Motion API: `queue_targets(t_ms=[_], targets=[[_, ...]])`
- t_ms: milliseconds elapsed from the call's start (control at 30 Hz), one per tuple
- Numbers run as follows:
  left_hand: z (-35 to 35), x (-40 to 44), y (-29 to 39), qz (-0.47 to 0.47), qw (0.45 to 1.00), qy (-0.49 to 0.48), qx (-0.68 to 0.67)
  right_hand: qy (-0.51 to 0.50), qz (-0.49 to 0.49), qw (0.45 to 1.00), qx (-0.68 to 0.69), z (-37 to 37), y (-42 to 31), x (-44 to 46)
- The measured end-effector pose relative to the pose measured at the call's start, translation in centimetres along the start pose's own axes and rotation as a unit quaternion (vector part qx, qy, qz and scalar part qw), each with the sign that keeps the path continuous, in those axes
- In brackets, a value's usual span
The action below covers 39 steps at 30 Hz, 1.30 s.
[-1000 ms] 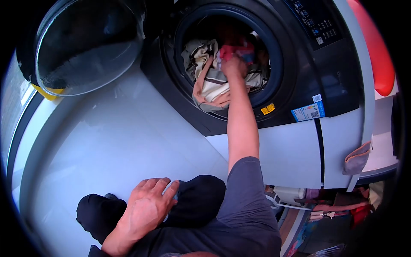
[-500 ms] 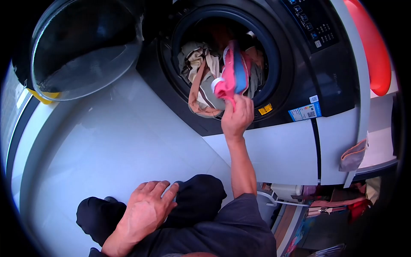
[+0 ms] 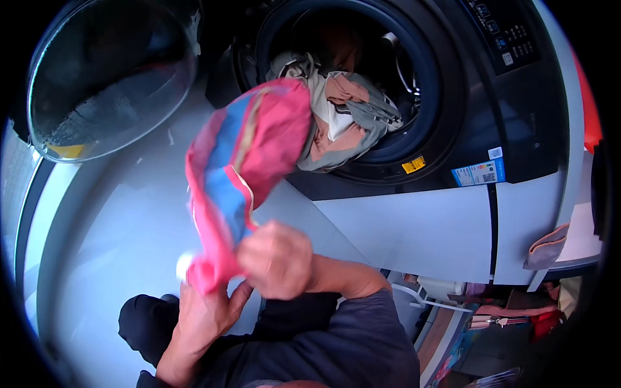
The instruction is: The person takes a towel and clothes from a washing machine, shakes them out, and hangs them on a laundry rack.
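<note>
Pink garment is out in front of the washing machine, left of the door opening as seen, with its top end overlapping the laundry there in view. Body is hot pink with a wide blue panel, a narrow tan band next to it, and a thin pale trim line along one edge. Broad and loose at the top, squeezed to a narrow crumpled tail at the bottom. Small white bit at the tail. Fabric looks soft and creased; outline partly blurred, so cut can't be read.

Right hand, well out from the washing machine, has fingers curled and clamped on the garment's lower edge; blurred too. Left hand, farther out from the washing machine, sits right at the tail. Its fingers are mostly hidden by the fabric, so can't tell whether they grip.

Second item: bundle of laundry at the washing machine's opening, grey-green with peach and white patches and dark stripes, bunched and hanging over the lower rim. Clear round door stands open left of the washing machine. Yellow sticker on the washing machine's front, just below the opening.
</note>
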<state>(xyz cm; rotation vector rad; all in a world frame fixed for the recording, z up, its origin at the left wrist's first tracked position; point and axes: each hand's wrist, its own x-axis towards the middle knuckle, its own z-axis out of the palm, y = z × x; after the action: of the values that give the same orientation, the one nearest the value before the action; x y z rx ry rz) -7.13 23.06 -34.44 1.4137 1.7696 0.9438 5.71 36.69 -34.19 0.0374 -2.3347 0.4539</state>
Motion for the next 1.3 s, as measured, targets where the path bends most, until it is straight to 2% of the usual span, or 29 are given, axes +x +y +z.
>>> queue_targets(t_ms=[67,167,200,233,267,300,367,400,500,567,633,667,700,767,833,900,967,1033,1067,1100,1133,1200,1233,1267,1300], targets=[[-0.6,0.7,0.2,0.011,1.000,0.005,0.022,0.058,0.137,0.986,0.069,0.4,0.9,0.2],[-1.3,0.2,-0.6,0.004,1.000,-0.002,-0.008,0.016,0.155,0.984,0.085,-0.5,1.0,-0.3],[-2.1,0.2,0.2,-0.029,0.998,-0.044,-0.021,0.022,0.189,0.980,0.051,-1.6,1.3,-0.3],[-2.2,0.5,-0.1,0.041,0.992,-0.003,-0.123,0.023,0.224,0.974,0.020,-2.5,1.7,-0.4],[-2.5,0.3,-0.4,0.056,0.981,-0.027,-0.186,0.031,0.250,0.968,0.009,-3.2,2.3,-0.3],[-2.7,0.3,-0.8,0.082,0.965,-0.042,-0.247,0.045,0.259,0.965,0.021,-3.6,2.5,-0.3],[-3.0,-0.2,-0.8,0.056,0.927,-0.089,-0.360,0.069,0.276,0.957,0.050,-4.4,2.5,0.0],[-3.2,-0.2,-1.0,0.074,0.924,-0.113,-0.357,0.076,0.279,0.955,0.073,-4.5,2.4,0.1],[-3.1,-0.9,-1.5,0.082,0.837,-0.272,-0.467,0.091,0.290,0.943,0.139,-4.9,1.3,0.9],[-3.0,-0.7,-2.0,0.072,0.812,-0.299,-0.497,0.099,0.297,0.933,0.181,-5.2,0.7,1.7],[-3.2,-0.1,-2.8,-0.016,0.835,-0.328,-0.442,0.096,0.307,0.921,0.219,-5.9,-0.1,2.8],[-3.2,0.0,-3.0,-0.010,0.843,-0.313,-0.438,0.096,0.316,0.914,0.238,-6.5,-0.7,3.7],[-2.8,-0.1,-3.1,-0.040,0.813,-0.331,-0.477,0.096,0.320,0.907,0.258,-7.2,-1.3,4.5],[-1.9,-1.0,-2.5,-0.033,0.854,-0.293,-0.429,0.095,0.339,0.890,0.291,-9.4,-3.0,6.5],[-2.7,-0.7,-1.0,-0.228,0.847,-0.305,-0.371,0.086,0.355,0.874,0.321,-11.7,-5.2,8.5],[0.1,-1.8,-0.4,-0.322,0.819,-0.205,-0.429,0.078,0.371,0.857,0.349,-14.2,-7.5,10.1],[2.6,-2.4,0.3,-0.438,0.662,-0.119,-0.596,0.062,0.398,0.834,0.378,-17.6,-10.3,11.4],[5.6,-3.4,-0.5,-0.394,0.471,-0.045,-0.788,-0.011,0.444,0.811,0.381,-21.1,-13.5,12.5],[4.2,-3.0,1.5,-0.343,0.393,-0.011,-0.853,-0.009,0.446,0.806,0.390,-22.5,-14.5,12.5],[2.7,-3.0,3.6,-0.291,0.311,0.024,-0.904,-0.086,0.454,0.803,0.376,-23.8,-15.9,12.4],[2.8,-3.8,4.5,-0.238,0.304,0.014,-0.922,-0.159,0.464,0.794,0.358,-25.6,-17.7,12.2],[1.7,-4.5,7.2,-0.157,0.298,0.009,-0.942,-0.235,0.461,0.777,0.358,-27.7,-20.6,12.1],[1.1,-5.2,9.2,-0.151,0.315,0.023,-0.937,-0.275,0.463,0.759,0.365,-28.7,-22.0,11.8],[0.2,-5.8,11.6,-0.157,0.341,0.043,-0.926,-0.263,0.467,0.757,0.374,-29.9,-23.3,11.3],[-0.9,-6.3,13.8,-0.165,0.371,0.064,-0.912,-0.307,0.449,0.764,0.346,-30.5,-24.2,10.5]])
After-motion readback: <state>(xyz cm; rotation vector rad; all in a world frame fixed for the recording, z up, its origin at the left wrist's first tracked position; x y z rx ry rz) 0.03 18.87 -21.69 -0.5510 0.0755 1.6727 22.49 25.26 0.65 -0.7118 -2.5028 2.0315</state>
